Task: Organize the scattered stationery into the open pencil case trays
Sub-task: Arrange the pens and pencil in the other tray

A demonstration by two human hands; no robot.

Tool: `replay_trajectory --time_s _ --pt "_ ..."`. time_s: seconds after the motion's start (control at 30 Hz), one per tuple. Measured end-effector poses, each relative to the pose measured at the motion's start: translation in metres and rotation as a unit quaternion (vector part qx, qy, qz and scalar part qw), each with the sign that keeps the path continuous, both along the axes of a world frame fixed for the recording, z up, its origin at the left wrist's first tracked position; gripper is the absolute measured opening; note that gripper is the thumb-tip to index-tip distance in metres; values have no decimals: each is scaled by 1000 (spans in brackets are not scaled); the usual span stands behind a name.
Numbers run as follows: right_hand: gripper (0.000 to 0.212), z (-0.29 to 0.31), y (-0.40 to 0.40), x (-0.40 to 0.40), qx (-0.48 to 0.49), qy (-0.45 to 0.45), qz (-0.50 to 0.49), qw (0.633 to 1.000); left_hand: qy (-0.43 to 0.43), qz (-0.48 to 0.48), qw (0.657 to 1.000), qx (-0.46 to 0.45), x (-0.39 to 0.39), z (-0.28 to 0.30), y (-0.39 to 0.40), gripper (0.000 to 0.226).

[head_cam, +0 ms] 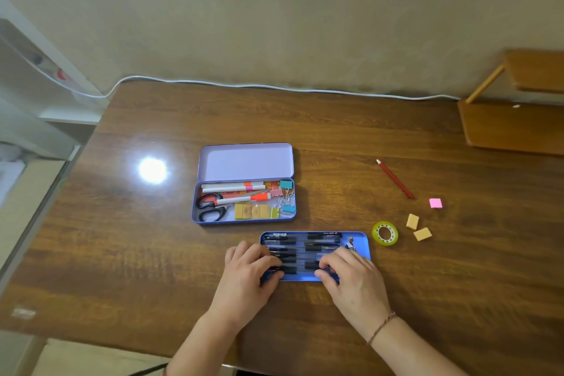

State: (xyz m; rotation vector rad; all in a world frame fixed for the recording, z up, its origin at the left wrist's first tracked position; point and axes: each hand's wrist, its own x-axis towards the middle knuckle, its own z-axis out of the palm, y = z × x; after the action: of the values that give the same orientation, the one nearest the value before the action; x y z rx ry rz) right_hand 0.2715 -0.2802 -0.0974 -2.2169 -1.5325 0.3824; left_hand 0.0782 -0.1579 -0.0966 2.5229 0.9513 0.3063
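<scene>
A blue tray [360, 241] lies close to me, filled with several black pens [305, 246] laid lengthwise. My left hand [248, 268] is at the tray's left end and my right hand [354, 275] at its right end. The curled fingers of both pinch the nearest black pen [300, 268] along the tray's front edge. Behind it, an open purple pencil case [244, 221] holds scissors, markers, tan erasers and binder clips. Loose on the table to the right are a red pencil [395, 179], a pink eraser [435, 203], two tan erasers [412, 221] [422, 234] and a green tape roll [385, 233].
The case's lid [245, 162] stands open towards the wall. A white cable [274, 87] runs along the wooden table's back edge. A wooden shelf [512, 128] sits at the far right corner. The table's left edge drops off beside white furniture.
</scene>
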Motion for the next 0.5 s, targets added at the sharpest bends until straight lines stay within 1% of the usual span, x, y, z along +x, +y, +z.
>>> replay_trajectory --time_s 0.1,0.23,0.37,0.4,0.43,0.47,0.5 --pt "18 1 1 1 -3 9 -10 1000 7 16 1000 -6 0 2 0 14" --pt "18 4 6 -2 -6 25 -20 999 28 46 998 -24 5 5 -1 19" --pt "12 13 10 16 46 20 -14 999 15 66 997 -42 8 3 -2 22" --pt "12 17 13 30 68 11 -37 997 14 67 997 -46 8 3 -2 21" --pt "10 21 17 48 85 0 -82 993 15 67 996 -48 8 4 -1 21" --pt "9 24 22 70 90 -11 -141 986 16 67 996 -50 9 5 -1 20" --pt "13 27 27 93 78 -23 -200 976 16 67 996 -49 9 6 -1 19"
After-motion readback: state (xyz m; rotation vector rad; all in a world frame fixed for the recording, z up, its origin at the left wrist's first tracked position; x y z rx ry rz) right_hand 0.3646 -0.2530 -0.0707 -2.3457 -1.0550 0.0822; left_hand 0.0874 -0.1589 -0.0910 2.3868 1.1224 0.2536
